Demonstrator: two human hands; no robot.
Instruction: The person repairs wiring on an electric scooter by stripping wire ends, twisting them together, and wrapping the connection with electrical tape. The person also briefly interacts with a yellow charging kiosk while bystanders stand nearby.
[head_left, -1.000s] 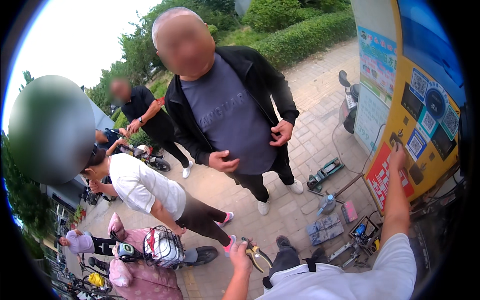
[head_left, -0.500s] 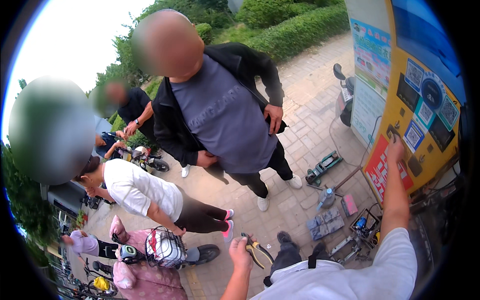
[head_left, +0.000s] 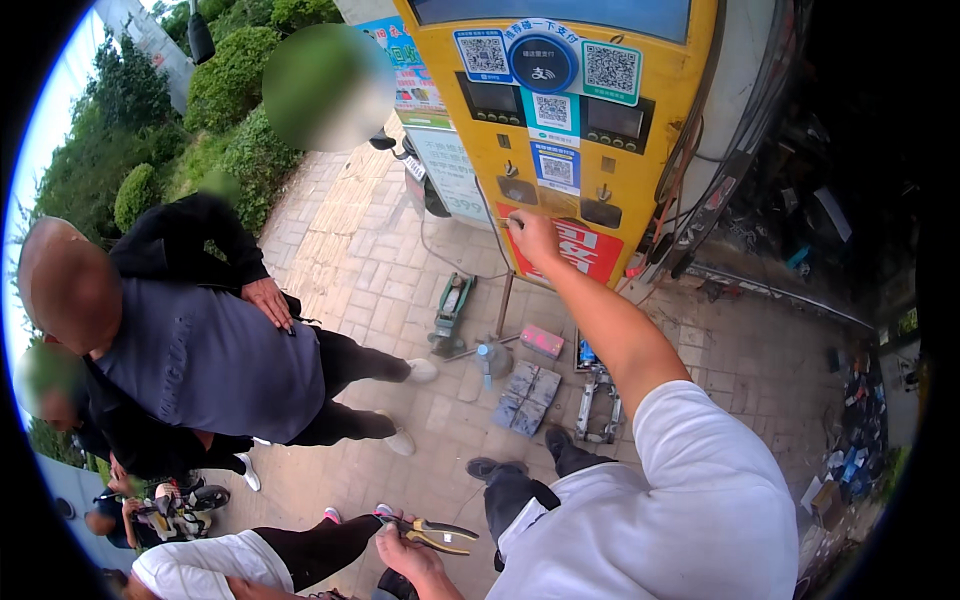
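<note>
My left hand (head_left: 402,553), low in the view, is closed around a pair of pliers (head_left: 440,526) with yellow and black handles. My right arm reaches forward to a yellow payment machine (head_left: 487,150). The right hand (head_left: 533,240) is closed in front of its lower panel, at the left end of a red sign (head_left: 590,250). A small thin thing seems to show at those fingertips, too small to name. Just above the hand is a metal cup-shaped recess (head_left: 516,190), with a second recess (head_left: 601,211) to its right.
A person in a black jacket (head_left: 225,350) stands at left, another in white (head_left: 210,570) at lower left. On the paving lie a green jack (head_left: 452,308), a clear bottle (head_left: 492,362), a pink box (head_left: 541,341), a grey bundle (head_left: 526,398) and metal parts (head_left: 600,405).
My view has swung right, bringing the machine toward the middle. The right hand has come down from the recess to just below it. The left hand still holds the pliers.
</note>
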